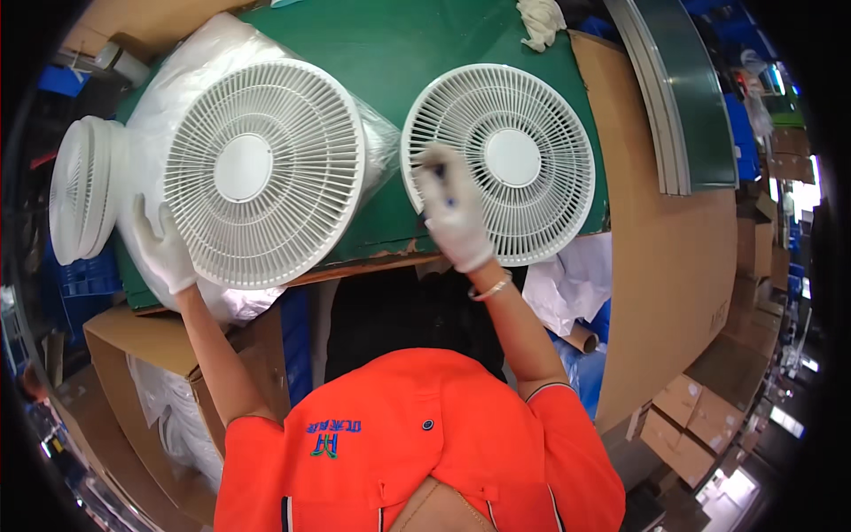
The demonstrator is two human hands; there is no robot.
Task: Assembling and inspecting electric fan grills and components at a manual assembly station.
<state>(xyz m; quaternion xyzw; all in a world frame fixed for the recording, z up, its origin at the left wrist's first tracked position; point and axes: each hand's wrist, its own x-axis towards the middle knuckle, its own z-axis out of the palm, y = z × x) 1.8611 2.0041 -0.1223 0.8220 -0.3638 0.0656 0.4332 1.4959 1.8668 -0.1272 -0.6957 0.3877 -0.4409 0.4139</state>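
The right hand (452, 217), in a white glove, rested on the left part of a bare white fan grille (498, 164), its fingers curled together around a small dark tool (441, 191) pressed to the ribs; the motion blur there left the exact grip hard to read. That grille lay flat on the green table (417, 44), with the hand covering its lower left rim.

The left hand (162, 244), also gloved, lay with fingers spread against the lower left edge of a second fan grille (261, 173), touching its rim and the clear plastic bag (191, 75) wrapped about it. This bagged grille sat just beside the bare one, a narrow strip of green between them.

Further left, a stack of white grilles (84, 186) stood at the table's edge. A white rag (541, 19) lay at the far side, and brown cardboard (665, 266) ran along the right.
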